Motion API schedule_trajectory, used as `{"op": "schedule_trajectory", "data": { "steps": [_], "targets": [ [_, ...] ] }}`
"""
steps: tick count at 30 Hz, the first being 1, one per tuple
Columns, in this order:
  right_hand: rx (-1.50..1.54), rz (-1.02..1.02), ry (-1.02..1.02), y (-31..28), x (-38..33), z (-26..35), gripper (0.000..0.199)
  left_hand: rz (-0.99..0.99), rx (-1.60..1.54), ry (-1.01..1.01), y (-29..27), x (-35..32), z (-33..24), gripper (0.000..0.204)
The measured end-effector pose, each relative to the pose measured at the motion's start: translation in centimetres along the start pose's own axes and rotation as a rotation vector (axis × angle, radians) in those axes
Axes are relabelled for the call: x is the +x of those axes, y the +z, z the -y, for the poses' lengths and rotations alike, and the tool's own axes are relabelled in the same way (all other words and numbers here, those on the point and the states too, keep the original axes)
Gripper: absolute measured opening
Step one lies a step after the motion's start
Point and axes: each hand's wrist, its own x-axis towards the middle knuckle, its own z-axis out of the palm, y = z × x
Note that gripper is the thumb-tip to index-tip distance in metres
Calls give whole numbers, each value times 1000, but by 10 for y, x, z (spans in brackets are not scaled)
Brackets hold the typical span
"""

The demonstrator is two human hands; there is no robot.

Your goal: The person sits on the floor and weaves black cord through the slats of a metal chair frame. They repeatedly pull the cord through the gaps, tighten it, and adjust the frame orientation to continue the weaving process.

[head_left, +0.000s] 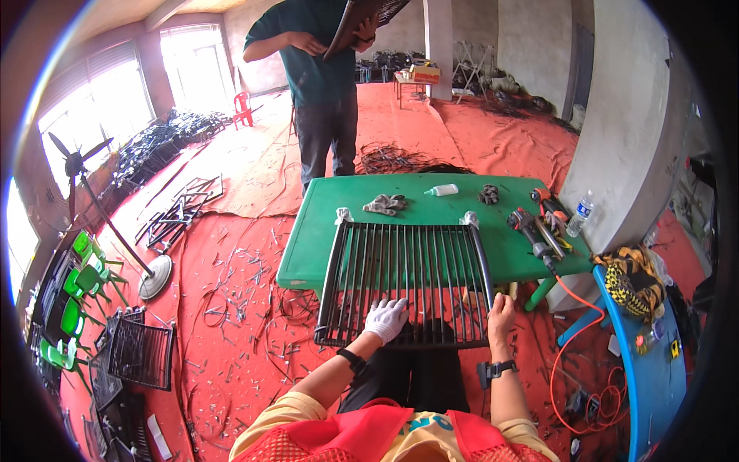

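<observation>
A black frame strung with many dark parallel strips (412, 258) leans on the near edge of a green table (323, 231), its lower end over my lap. Pale wrapping covers its two far corner ends. My left hand (386, 317), in a white glove, lies on the strips near the lower left, fingers extended and somewhat apart. Bare and closed, my right hand (502, 314) is at the frame's right rail, with its fingertips pinched together. Whatever is between those fingers is too small to make out.
On the table are grey gloves (386, 204), a small bottle (442, 189), a power drill (531, 235) with an orange hose, and a water bottle (580, 218). A blue table (647, 385) stands right, a fan (156, 276) left. Beyond, a person (319, 85) holds a dark panel.
</observation>
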Motion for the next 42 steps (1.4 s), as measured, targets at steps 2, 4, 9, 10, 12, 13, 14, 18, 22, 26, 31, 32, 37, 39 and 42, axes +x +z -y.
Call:
{"op": "schedule_trajectory", "data": {
  "steps": [2, 4, 9, 10, 12, 13, 14, 18, 22, 26, 31, 32, 37, 39, 42],
  "targets": [
    [2, -52, -142, -1, -2, 1, 27, -42, -26, 1, 1, -2, 0, 39],
    [-8, -65, -149, -2, -3, 2, 27, -88, -20, 9, 3, -3, 0, 38],
    [-11, -68, -162, -3, -2, 1, 27, -139, 4, 26, 8, -2, 1, 36],
    [-1, -44, -127, -2, -1, -1, 27, -156, -3, 34, 8, -2, 2, 35],
    [10, -22, -87, 0, 0, -4, 27, -148, 14, 48, 7, -2, 2, 34],
    [8, -22, -82, 1, 0, -7, 27, -121, 8, 37, 6, -2, 2, 34],
    [10, -14, -43, 2, 0, -9, 27, -77, 8, 24, 5, -3, 2, 35],
    [27, -90, -182, 5, 1, -12, 32, -218, -69, -12, 4, -2, -2, 42],
    [20, -63, -137, 2, 1, -9, 29, -425, 26, 62, 5, -2, 0, 46],
    [15, -11, -34, 0, 0, -1, 27, -227, -14, 12, 9, -2, 4, 38],
    [-18, -43, -94, -5, -3, 9, 26, -284, -27, 59, 12, -1, 6, 33],
    [-41, -65, -143, -6, -4, 10, 26, -302, 18, 58, 12, -1, 6, 34],
    [41, -92, -170, -6, -5, 15, 27, -295, -2, 59, 10, -2, 7, 34],
    [30, -93, -166, -6, -5, 16, 27, -292, -8, 59, 9, -1, 7, 34],
    [44, -65, -112, -6, -5, 15, 26, -299, -9, 67, 9, -2, 6, 34]
  ]
}}
